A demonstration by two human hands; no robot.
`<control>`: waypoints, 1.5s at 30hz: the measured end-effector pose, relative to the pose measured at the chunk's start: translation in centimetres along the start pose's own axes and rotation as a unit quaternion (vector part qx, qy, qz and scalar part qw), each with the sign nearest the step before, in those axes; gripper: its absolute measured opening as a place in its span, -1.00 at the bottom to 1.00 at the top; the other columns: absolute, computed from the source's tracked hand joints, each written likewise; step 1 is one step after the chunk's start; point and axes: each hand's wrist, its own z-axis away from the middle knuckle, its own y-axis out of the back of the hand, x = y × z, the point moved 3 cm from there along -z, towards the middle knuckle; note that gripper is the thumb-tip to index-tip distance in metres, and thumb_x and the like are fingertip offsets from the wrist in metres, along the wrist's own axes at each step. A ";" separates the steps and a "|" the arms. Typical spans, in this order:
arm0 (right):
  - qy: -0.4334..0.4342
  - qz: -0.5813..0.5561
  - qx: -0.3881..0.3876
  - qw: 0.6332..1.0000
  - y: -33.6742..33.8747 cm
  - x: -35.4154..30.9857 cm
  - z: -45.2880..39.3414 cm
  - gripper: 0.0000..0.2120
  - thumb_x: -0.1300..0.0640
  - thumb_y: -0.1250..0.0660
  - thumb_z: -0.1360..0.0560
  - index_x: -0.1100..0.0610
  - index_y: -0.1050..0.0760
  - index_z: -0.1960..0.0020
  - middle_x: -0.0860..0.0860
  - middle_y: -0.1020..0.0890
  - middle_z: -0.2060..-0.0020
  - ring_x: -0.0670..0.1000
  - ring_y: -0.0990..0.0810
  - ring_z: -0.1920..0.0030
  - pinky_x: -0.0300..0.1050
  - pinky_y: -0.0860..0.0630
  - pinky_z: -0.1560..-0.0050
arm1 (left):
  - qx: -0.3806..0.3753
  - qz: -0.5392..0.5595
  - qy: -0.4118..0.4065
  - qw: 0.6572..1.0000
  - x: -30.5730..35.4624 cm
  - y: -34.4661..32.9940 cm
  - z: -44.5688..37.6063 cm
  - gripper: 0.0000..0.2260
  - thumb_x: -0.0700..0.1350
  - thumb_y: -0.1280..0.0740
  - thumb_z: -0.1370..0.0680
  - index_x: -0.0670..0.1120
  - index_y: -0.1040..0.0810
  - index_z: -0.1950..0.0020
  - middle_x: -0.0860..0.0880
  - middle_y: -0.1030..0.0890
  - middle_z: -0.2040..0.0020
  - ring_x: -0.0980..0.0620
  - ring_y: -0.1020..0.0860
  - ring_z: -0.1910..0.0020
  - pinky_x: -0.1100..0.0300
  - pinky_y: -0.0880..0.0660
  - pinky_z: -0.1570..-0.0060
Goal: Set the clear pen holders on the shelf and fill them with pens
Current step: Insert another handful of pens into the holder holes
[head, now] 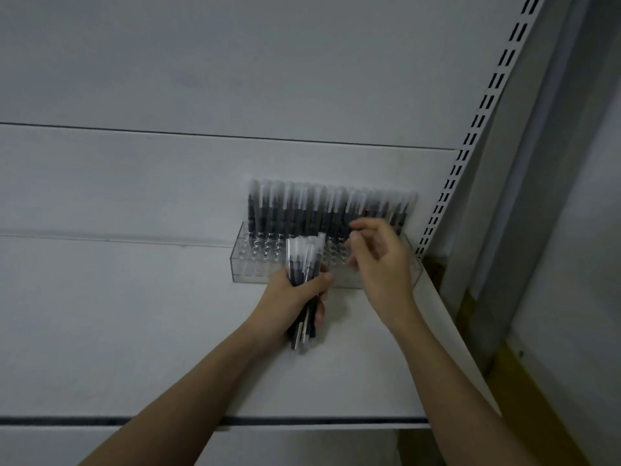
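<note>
A clear pen holder (248,264) stands on the white shelf (134,331), near its right end. Several dark pens with white caps (302,206) fill its back rows; the front holes on the left show empty. My left hand (295,297) grips a bundle of pens (304,264) upright just in front of the holder. My right hand (383,260) hovers over the holder's right part, fingers curled near the standing pens. It is blurred, and whether it pinches a pen cannot be told.
A slotted upright rail (470,139) runs along the shelf's right side, close to the holder. The shelf's front edge (302,422) crosses below my forearms. A white back panel (201,79) rises behind the holder.
</note>
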 end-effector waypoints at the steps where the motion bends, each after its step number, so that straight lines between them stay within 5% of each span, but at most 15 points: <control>1: -0.009 -0.021 -0.010 1.000 -0.4 0.5 0.9 -0.85 0.20 -0.31 -0.60 -0.04 -0.53 -0.06 0.01 -0.62 0.16 0.01 -0.60 0.21 -0.09 -0.57 0.20 | -0.009 -0.005 0.002 1.000 0.0 -0.1 -0.1 -0.83 -0.15 -0.42 -0.56 -0.19 -0.50 0.14 -0.17 -0.46 0.37 -0.09 -0.45 0.53 0.14 -0.44 0.47; 7: -0.067 -0.059 -0.062 0.994 -1.2 1.8 2.8 -0.75 -0.01 -0.41 -0.51 -0.11 -0.49 -0.17 -0.04 -0.63 0.05 -0.02 -0.63 0.12 -0.16 -0.54 0.24 | -0.052 -0.026 0.022 0.998 -0.3 -0.9 0.2 -0.73 -0.18 -0.41 -0.56 -0.02 -0.57 0.35 -0.15 -0.48 0.48 -0.06 -0.44 0.54 0.16 -0.44 0.48; 12: -0.078 -0.065 -0.058 0.993 -0.7 1.7 2.8 -0.74 0.14 -0.45 -0.50 -0.05 -0.55 -0.17 0.02 -0.66 0.07 0.01 -0.65 0.04 -0.10 -0.59 0.07 | -0.049 -0.026 0.040 0.998 -0.4 -1.0 0.4 -0.86 -0.20 -0.41 -0.55 -0.15 -0.53 0.19 -0.20 -0.51 0.47 -0.06 -0.49 0.55 0.18 -0.45 0.50; 20: -0.097 -0.137 0.058 0.984 0.8 1.5 2.3 -0.76 0.24 -0.45 -0.49 0.04 -0.54 -0.12 0.04 -0.65 0.12 -0.05 -0.64 0.24 -0.10 -0.60 0.25 | -0.062 0.023 0.044 0.997 0.0 -0.9 1.1 -0.86 -0.19 -0.37 -0.57 -0.21 -0.52 -0.08 -0.10 -0.66 0.17 -0.07 -0.56 0.48 0.15 -0.54 0.47; 28: -0.098 -0.200 -0.043 0.974 -0.4 1.6 2.6 -0.53 0.35 -0.37 -0.53 -0.02 -0.44 -0.34 0.15 -0.71 0.06 0.15 -0.69 0.02 0.02 -0.65 0.01 | -0.031 0.031 0.019 0.999 0.0 0.1 1.0 -0.97 -0.19 -0.37 -0.59 -0.11 -0.60 0.03 -0.12 -0.67 0.12 -0.06 -0.51 0.46 0.18 -0.47 0.47; 35: -0.097 -0.219 0.044 0.970 0.9 0.9 0.8 -0.50 0.36 -0.38 -0.52 0.02 -0.39 -0.37 0.17 -0.68 0.06 0.08 -0.70 0.08 -0.02 -0.63 0.04 | -0.023 0.039 0.035 0.998 -0.2 0.0 0.7 -0.90 -0.19 -0.35 -0.60 -0.20 -0.53 -0.06 -0.15 -0.69 0.06 -0.03 -0.56 0.49 0.20 -0.49 0.51; 40: -0.008 -0.092 0.117 0.989 3.6 -1.2 -2.5 -0.51 0.34 -0.38 -0.53 0.03 -0.36 -0.38 0.10 -0.65 0.13 0.02 -0.69 0.13 -0.15 -0.64 0.06 | -0.023 0.040 0.028 0.999 -0.3 0.0 0.5 -0.89 -0.17 -0.37 -0.59 -0.17 -0.50 -0.05 -0.05 -0.62 0.21 -0.02 -0.49 0.51 0.20 -0.45 0.53; 45: 0.042 0.022 0.108 0.993 3.7 -1.7 -5.0 -0.51 0.27 -0.37 -0.55 -0.03 -0.33 -0.40 0.02 -0.57 0.08 -0.02 -0.65 0.11 -0.24 -0.59 0.11 | -0.025 0.045 0.032 0.998 -0.6 0.2 0.4 -0.86 -0.11 -0.40 -0.57 -0.14 -0.48 -0.01 -0.06 -0.43 0.37 -0.04 -0.42 0.51 0.19 -0.42 0.51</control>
